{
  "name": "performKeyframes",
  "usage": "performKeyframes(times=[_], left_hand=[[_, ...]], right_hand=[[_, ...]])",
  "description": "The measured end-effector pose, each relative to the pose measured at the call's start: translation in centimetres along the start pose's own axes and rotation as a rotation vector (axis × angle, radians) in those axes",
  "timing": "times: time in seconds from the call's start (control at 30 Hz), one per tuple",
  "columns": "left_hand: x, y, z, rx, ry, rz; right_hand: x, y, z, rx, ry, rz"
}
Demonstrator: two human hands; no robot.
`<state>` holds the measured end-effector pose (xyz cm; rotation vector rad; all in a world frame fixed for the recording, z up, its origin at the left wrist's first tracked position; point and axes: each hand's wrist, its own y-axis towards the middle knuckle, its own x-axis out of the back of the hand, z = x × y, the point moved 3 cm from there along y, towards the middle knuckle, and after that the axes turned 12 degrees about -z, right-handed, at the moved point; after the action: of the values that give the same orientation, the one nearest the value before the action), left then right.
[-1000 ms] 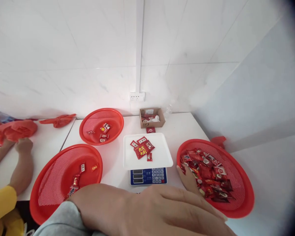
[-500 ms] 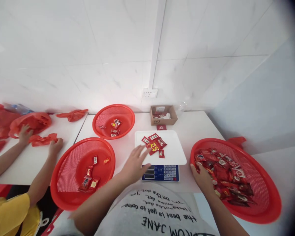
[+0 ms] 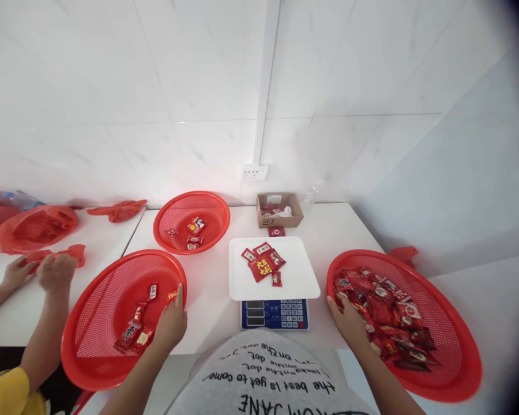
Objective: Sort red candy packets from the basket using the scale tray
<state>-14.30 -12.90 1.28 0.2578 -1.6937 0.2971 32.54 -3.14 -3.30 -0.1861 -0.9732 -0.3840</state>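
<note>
My left hand (image 3: 173,323) grips the right rim of a red plastic basket (image 3: 86,311), which holds several small red wrapped snack packets (image 3: 137,314). On the other side, my right hand (image 3: 350,323) holds the near-left rim of a second red basket (image 3: 454,346), its thumb outside and its other fingers hidden inside. That basket carries a pile of red packets (image 3: 384,308). Between my hands stands a digital scale (image 3: 274,314) with a white pan (image 3: 300,279). Several packets (image 3: 263,262) lie on the pan, one with large yellow characters.
A third red basket (image 3: 216,207) with several packets sits at the back. Near the wall are a cardboard box (image 3: 281,220) and a single packet (image 3: 277,231). At left, a co-worker's hands (image 3: 54,274) handle a red plastic bag (image 3: 75,253).
My left hand has moved from beside the scale pan to the left basket's rim, and that basket has shifted left and nearer. The co-worker's hands have come together. My right hand stays on its rim.
</note>
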Motion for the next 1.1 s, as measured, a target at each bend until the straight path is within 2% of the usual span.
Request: performKeyframes(times=[0.17, 0.37, 0.57, 0.67, 0.73, 0.83, 1.0, 1.1], left_hand=[[1.5, -0.5, 2.3, -0.032, 0.188, 0.009], [2.6, -0.8, 6.1, 0.018, 0.229, 0.003], [3.9, 0.3, 10.3, 0.042, 0.296, -0.116], [3.8, 1.3, 10.9, 0.090, 0.344, -0.225], [3.5, 2.3, 9.8, 0.082, 0.363, -0.339], [2.6, 4.4, 5.8, -0.043, 0.278, -0.428], [0.6, 8.8, -2.4, -0.275, 0.075, -0.344], [0.0, 10.9, -5.6, -0.404, 0.046, -0.352]], right_hand=[[0.3, -0.1, 0.2, 0.001, 0.021, -0.011], [0.4, -0.2, 0.3, 0.015, 0.007, -0.001], [0.3, -0.1, 0.3, -0.004, -0.009, 0.023], [0.4, -0.1, 0.4, -0.011, 0.005, 0.022], [0.3, -0.1, 0.4, -0.016, 0.010, 0.022], [0.2, 0.0, 0.3, -0.006, 0.004, 0.016], [-0.1, -0.1, 0.0, 0.031, 0.014, -0.034], [-0.1, -0.1, 0.0, 0.038, 0.011, -0.039]])
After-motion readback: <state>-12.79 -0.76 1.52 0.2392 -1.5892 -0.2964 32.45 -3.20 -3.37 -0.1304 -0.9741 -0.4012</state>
